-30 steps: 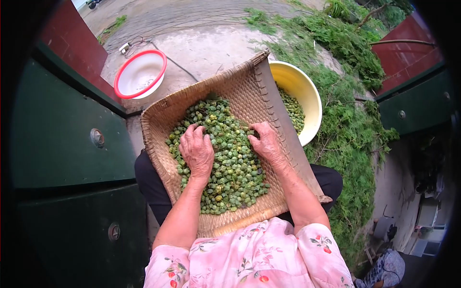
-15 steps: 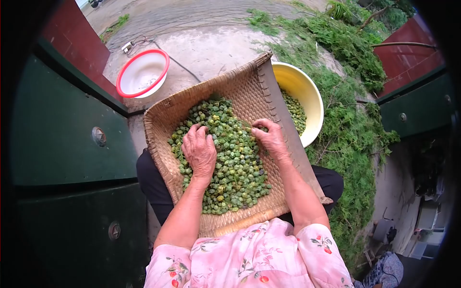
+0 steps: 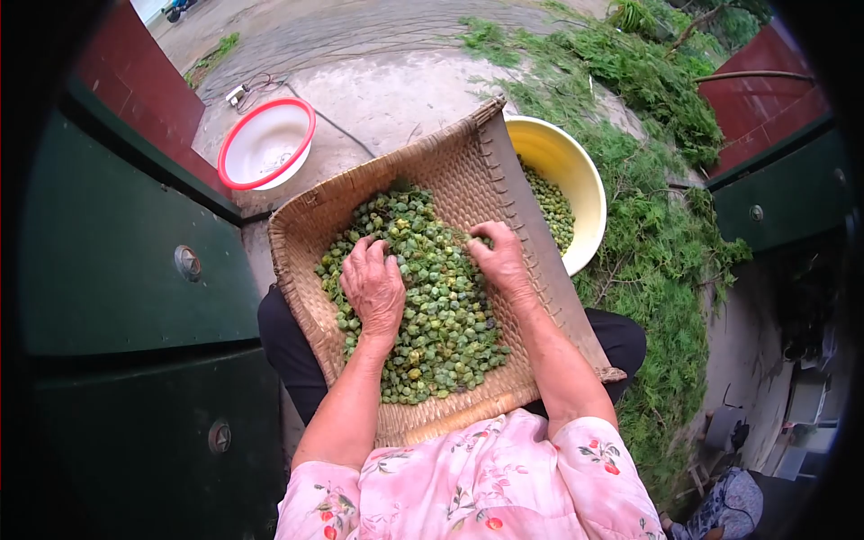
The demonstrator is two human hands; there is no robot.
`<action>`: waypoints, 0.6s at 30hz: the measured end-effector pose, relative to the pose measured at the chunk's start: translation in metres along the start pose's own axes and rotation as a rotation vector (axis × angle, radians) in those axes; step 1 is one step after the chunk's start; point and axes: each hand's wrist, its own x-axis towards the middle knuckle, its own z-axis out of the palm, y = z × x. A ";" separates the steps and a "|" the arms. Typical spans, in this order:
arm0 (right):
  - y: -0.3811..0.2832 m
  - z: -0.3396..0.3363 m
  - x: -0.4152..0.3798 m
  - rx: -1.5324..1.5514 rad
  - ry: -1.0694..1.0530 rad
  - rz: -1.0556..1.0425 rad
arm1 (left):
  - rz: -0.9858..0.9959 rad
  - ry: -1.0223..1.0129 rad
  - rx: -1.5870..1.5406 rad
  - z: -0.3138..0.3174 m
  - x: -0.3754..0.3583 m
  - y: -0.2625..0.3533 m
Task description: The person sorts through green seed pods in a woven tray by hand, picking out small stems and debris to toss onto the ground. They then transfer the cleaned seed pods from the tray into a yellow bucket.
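A woven basket tray (image 3: 297, 315) rests across the lap, heaped with small green cones (image 3: 441, 333). My left hand (image 3: 373, 288) lies on the left part of the heap, its fingers bent down among the cones, the fingertips partly hidden. On the heap's right edge is my right hand (image 3: 500, 261), thumb and fingers curled together at the cones; anything between the fingertips is too small to name. Beyond the tray's right side stands a yellow basin (image 3: 589, 193) that holds more green cones.
A white basin with a red rim (image 3: 310, 121) sits at the upper left near a cable. Cut green branches (image 3: 661, 252) cover the ground on the right. Green door panels (image 3: 126, 252) flank the left. Part of another person (image 3: 724, 504) shows at the lower right.
My right hand has shifted slightly left, its fingers drawn closer to the cones. My left hand is nearly in the same place. The view has tilted a little.
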 end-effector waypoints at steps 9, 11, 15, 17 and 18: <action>-0.004 -0.047 -0.015 1.047 -0.078 0.681 | 0.011 0.006 0.015 0.000 -0.001 0.000; -0.006 -0.039 -0.015 0.596 -0.136 0.640 | 0.013 0.002 0.018 0.000 -0.001 0.000; 0.003 -0.017 -0.022 -0.099 -0.102 -0.029 | 0.014 0.002 0.016 0.001 -0.001 -0.001; -0.003 -0.008 -0.025 -0.175 -0.107 -0.008 | 0.016 0.007 0.015 0.002 -0.001 -0.001; -0.004 -0.005 -0.026 -0.215 -0.110 0.003 | 0.017 0.008 0.015 0.002 -0.001 -0.001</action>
